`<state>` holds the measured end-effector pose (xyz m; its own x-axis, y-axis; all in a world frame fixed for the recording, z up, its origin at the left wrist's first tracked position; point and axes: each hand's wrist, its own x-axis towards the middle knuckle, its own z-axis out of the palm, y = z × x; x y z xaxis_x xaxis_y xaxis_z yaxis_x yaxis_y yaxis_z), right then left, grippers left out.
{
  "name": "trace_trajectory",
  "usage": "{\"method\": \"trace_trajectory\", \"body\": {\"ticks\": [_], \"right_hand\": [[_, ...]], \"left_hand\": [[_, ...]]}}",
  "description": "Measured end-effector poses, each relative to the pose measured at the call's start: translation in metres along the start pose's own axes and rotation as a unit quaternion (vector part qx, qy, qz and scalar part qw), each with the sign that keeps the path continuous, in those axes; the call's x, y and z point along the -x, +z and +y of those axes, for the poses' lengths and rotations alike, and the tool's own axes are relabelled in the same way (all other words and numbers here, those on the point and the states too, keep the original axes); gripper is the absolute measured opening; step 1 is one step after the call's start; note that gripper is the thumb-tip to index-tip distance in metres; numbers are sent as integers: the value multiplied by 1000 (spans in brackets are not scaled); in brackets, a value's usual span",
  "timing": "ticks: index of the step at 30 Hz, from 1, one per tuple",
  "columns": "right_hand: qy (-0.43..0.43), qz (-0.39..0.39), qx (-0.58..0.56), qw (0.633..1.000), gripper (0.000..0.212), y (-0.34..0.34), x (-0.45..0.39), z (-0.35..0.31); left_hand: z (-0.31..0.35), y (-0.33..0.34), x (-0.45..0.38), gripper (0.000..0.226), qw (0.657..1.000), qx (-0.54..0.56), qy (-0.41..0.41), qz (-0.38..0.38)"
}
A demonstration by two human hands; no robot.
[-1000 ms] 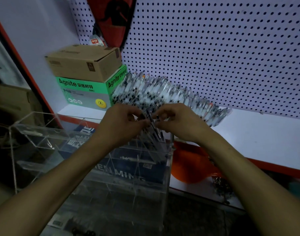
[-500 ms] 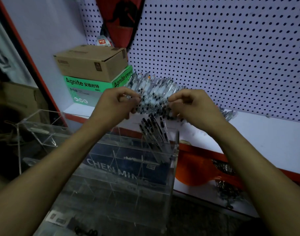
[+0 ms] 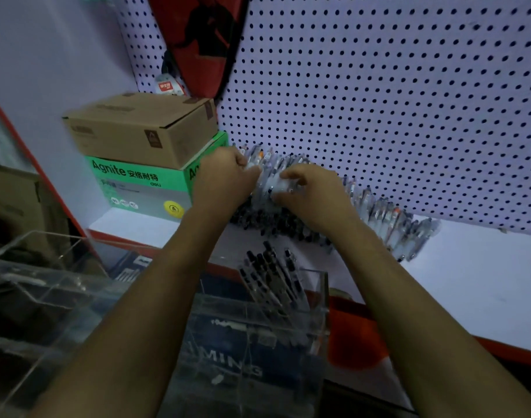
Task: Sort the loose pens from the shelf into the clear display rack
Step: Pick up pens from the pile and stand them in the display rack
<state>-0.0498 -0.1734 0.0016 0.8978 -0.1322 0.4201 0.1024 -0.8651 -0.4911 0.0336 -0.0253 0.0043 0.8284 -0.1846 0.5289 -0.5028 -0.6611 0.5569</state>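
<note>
A long row of loose clear pens [image 3: 387,218] with dark tips leans on the pegboard along the white shelf [image 3: 481,285]. My left hand [image 3: 222,182] and my right hand [image 3: 315,194] are both on the left part of that pile, fingers curled around some pens. Exactly how many each hand grips is blurred. In front of the shelf stands the clear display rack [image 3: 324,297]. Several pens with black ends [image 3: 273,279] stand tilted in its back right compartment. The rack's other compartments look unfilled.
A brown cardboard box [image 3: 137,128] sits on a green Agnite box [image 3: 137,182] at the shelf's left end. A red bag [image 3: 203,40] hangs on the pegboard [image 3: 378,101]. Something orange [image 3: 354,342] lies on the lower shelf, right of the rack.
Both hands have risen from the rack's back right compartment, leaving pens in it, and reached forward onto the pen pile on the shelf.
</note>
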Motion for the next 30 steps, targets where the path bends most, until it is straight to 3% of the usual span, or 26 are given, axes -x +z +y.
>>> {"method": "trace_trajectory", "body": {"ticks": [4,10,16,20,23,26,30], "right_hand": [[5,46,-13,999,28,8,-6,5],[-9,59,13,998,33,10,-6,13],[13,115,-85,990,32,6,-4,13],[17,55,-66,996,32,3,-3,13],[17,1,4,1000,48,7,-5,16],[18,-6,35,999,54,7,-6,15],[13,-3,46,999,51,7,-9,16]], "left_hand": [[-3,13,-5,47,999,-44,-24,-21],[-3,12,-19,35,998,-12,-57,-32],[0,10,-16,22,999,-35,-31,-12],[-2,11,-15,22,997,-60,-20,-35],[-1,11,-14,28,997,-62,-16,-33],[2,10,-11,39,997,-69,-3,-15],[8,9,-13,36,999,-44,1,25]]}}
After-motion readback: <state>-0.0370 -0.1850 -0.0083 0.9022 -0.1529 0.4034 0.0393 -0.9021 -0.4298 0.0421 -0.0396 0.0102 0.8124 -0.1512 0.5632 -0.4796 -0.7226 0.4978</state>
